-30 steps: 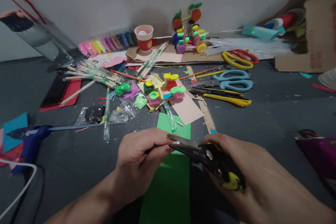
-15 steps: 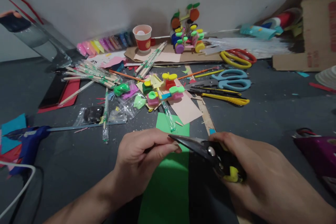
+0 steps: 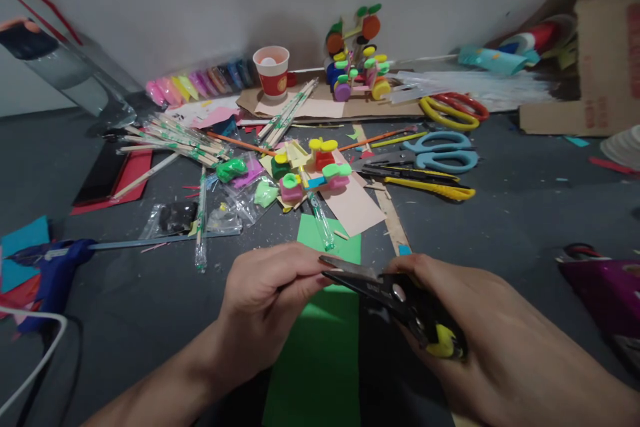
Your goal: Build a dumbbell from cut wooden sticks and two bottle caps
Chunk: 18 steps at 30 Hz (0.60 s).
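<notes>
My right hand (image 3: pixel 485 327) is closed around snips (image 3: pixel 385 287) with black-and-yellow handles. Their blades are slightly parted, and the tips reach the fingertips of my left hand (image 3: pixel 280 287). Thumb and fingers of that left hand are pinched together; what they hold is mostly hidden and too small to name. Below both hands lies a strip of green paper (image 3: pixel 320 360). Just beyond it is a small model (image 3: pixel 315 173) made of coloured clay pieces and sticks, beside a pale pink paper sheet (image 3: pixel 357 207).
Wrapped chopsticks (image 3: pixel 170 140) lie at the back left, and a blue glue gun (image 3: pixel 60 273) is at far left. Blue-handled scissors (image 3: pixel 443 150) and a yellow utility knife (image 3: pixel 435 187) lie right of the model. Behind stand a paper cup (image 3: pixel 273 73) and more clay models (image 3: pixel 360 73).
The blades of the snips have parted a little, and the snips have shifted slightly left. My left hand has hardly moved.
</notes>
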Available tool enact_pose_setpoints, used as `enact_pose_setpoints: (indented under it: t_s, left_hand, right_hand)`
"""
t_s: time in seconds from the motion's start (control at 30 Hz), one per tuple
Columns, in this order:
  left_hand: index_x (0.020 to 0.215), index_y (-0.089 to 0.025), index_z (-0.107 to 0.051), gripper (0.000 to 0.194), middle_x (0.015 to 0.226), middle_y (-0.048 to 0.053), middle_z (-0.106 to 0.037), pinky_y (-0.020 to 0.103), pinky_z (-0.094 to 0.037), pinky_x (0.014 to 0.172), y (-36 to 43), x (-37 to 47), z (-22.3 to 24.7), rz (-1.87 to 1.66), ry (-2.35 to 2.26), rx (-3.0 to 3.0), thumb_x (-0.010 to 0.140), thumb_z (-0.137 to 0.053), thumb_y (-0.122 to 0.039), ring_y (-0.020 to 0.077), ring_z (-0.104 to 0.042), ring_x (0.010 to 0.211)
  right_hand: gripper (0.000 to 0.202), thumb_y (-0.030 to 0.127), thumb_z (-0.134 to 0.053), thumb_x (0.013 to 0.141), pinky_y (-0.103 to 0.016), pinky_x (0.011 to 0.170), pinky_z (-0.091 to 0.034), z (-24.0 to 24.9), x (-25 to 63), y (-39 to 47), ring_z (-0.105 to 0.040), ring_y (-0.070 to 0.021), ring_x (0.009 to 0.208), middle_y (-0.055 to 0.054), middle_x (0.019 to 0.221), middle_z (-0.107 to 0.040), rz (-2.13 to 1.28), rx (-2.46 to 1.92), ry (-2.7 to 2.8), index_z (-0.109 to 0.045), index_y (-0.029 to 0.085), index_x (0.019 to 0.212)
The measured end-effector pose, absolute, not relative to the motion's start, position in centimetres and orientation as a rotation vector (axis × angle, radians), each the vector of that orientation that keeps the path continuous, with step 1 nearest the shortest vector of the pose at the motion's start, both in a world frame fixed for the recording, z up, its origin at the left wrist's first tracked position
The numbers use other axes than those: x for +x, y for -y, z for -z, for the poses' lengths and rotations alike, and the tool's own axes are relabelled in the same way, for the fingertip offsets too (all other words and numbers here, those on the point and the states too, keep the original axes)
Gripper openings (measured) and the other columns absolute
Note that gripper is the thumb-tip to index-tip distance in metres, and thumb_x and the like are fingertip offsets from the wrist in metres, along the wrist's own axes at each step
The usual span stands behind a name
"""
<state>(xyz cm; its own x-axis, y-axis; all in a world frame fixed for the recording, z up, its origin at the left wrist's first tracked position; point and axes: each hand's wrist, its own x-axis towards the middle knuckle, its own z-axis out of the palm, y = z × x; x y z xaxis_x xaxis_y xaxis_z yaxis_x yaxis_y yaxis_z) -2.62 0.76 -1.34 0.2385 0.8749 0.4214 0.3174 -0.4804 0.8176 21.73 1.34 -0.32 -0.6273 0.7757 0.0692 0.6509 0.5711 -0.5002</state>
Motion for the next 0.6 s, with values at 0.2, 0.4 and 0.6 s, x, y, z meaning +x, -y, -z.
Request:
enact_pose_setpoints:
  t_s: [0.2,0.4,0.6]
  left_hand:
    - [0.084,-0.015,-0.071,0.012,0.079,0.002,-0.077,0.016,-0.054,0.067,-0.6,-2.65,1.23,-1.216,-1.106,1.93,0.09,-0.064,-0.009,0.0104,-0.072,0.071]
    - [0.086,-0.019,-0.073,0.016,0.079,-0.001,-0.078,0.015,-0.057,0.067,-0.65,-2.42,1.26,-1.316,-1.154,1.789,0.085,-0.068,-0.004,0.0097,-0.073,0.071]
    - [0.09,-0.017,-0.072,0.016,0.083,0.001,-0.077,0.014,-0.055,0.072,-0.57,-2.75,1.58,-1.284,-1.075,1.849,0.088,-0.064,-0.004,0.0089,-0.072,0.076]
  right_hand:
    - [0.016,0.017,-0.051,0.08,-0.03,0.047,-0.047,0.47,21.49,-1.33,-0.063,-0.0204,0.059,0.0,0.073,-0.064,-0.584,-1.156,2.525,-0.047,0.026,0.093]
    - [0.028,0.024,-0.058,0.085,-0.029,0.06,-0.054,0.65,21.56,-1.46,-0.068,-0.0206,0.074,-0.002,0.09,-0.07,-0.649,-1.226,2.404,-0.05,0.026,0.112]
    - [0.022,0.017,-0.053,0.083,-0.032,0.056,-0.051,0.28,21.52,-1.4,-0.065,-0.0206,0.068,-0.001,0.084,-0.066,-0.664,-1.138,2.478,-0.048,0.025,0.103]
